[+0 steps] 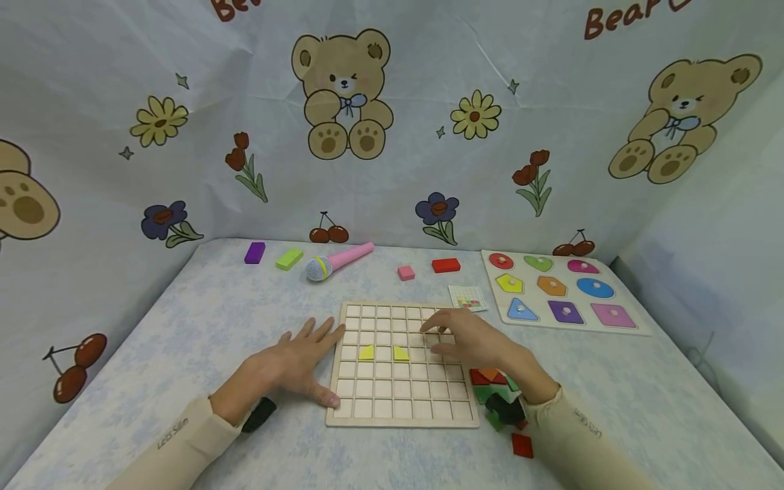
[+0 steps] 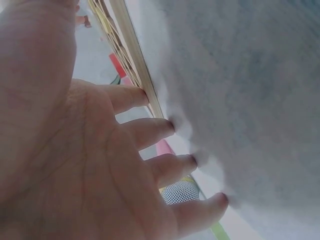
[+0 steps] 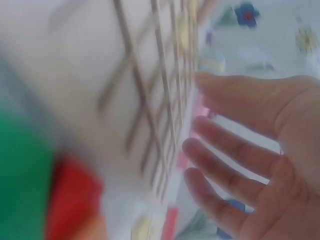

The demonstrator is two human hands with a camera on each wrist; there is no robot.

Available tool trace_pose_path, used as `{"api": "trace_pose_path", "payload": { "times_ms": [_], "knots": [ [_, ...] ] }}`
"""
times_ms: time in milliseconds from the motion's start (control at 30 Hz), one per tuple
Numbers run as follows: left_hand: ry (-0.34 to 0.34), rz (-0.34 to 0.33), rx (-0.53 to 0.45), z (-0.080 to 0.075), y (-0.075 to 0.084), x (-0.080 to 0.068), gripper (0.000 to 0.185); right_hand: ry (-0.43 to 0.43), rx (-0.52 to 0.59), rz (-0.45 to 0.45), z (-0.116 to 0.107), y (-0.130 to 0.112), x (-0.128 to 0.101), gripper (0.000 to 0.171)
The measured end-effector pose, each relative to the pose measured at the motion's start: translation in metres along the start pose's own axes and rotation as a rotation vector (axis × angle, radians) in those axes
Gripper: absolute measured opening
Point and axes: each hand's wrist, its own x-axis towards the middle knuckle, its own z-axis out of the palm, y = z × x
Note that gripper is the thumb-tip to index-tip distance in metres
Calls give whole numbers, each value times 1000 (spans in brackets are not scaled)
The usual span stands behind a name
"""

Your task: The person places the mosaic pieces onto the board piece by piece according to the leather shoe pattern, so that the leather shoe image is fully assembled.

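Bracing the wooden grid board (image 1: 404, 408) with my flat, open left hand (image 1: 294, 364) at its left edge, I hover my right hand (image 1: 471, 340), fingers relaxed and empty, over the board's right squares, beyond the yellow triangles (image 1: 382, 352).

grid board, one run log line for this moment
left hand: flat beside grid board | right hand: open over board | two yellow triangles placed | loose pieces by right wrist

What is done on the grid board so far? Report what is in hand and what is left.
Done: two yellow pieces sit in the grid board. In hand: nothing; the left hand rests flat at the board's left edge, and the right hand hovers open over its right side. Left: most cells are bare, and a pile of coloured pieces waits beside the board.
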Motion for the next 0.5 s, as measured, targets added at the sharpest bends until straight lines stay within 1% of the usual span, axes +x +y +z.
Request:
{"api": "trace_pose_path", "payload": {
  "times_ms": [67, 167, 333, 433, 500],
  "knots": [
    [0, -1, 3, 0, 1, 0, 128, 27, 13, 54, -7, 13, -4, 32],
    [2, -2, 1, -1, 1, 0, 127, 50, 19, 89, -18, 33, -9, 33],
    [7, -8, -2, -1, 1, 0, 127, 68, 21, 100, -27, 62, -14, 35],
    [12, -4, -8, 0, 1, 0, 128, 59, 46, 99, -27, 73, -16, 34],
    [14, -3, -8, 1, 1, -1, 128, 40, 72, 119, -26, 77, -17, 34]
  ]
}}
